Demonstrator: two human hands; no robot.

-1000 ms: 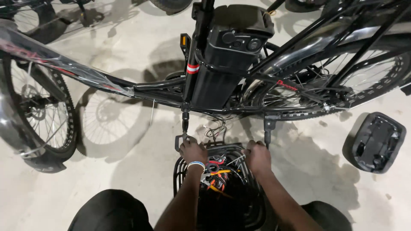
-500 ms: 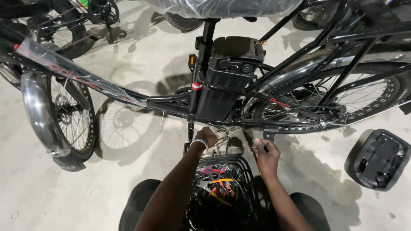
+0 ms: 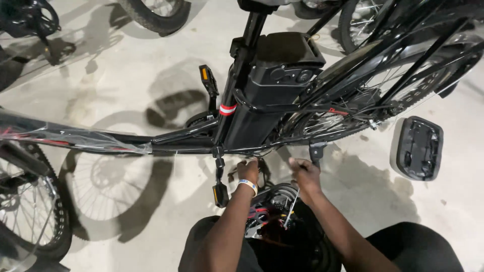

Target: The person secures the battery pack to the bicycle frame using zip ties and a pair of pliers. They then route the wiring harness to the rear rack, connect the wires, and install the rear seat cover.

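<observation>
Left hand (image 3: 248,171) and right hand (image 3: 304,173) are reaching under the bike frame (image 3: 186,137), fingers curled narrow; what they are gripping is hidden.

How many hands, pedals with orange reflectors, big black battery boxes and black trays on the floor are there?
Hands: 2, the left hand and the right hand
Pedals: 2, upper pedal and lower pedal
Battery box: 1
Tray: 1
Total: 6
</observation>
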